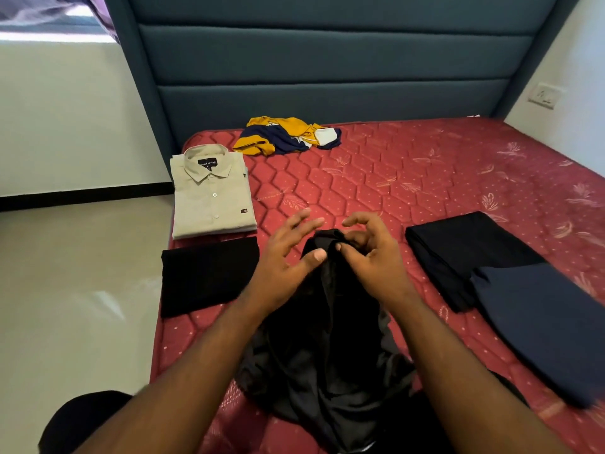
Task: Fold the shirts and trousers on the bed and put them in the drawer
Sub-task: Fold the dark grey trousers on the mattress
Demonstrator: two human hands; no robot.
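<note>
Near the bed's (425,178) front edge, our right hand (370,257) pinches the crumpled black shirt (327,348); our left hand (288,257) hovers released. One-handed lifting could let it bunch and crease.

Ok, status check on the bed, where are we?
Right hand pinching black garment at its top; left hand open beside it. Beige shirt folded. Yellow-navy shirt crumpled. Nothing blocking.

folded shirt (212,191) far left on bed (409,178), trousers (465,253) rt
</note>
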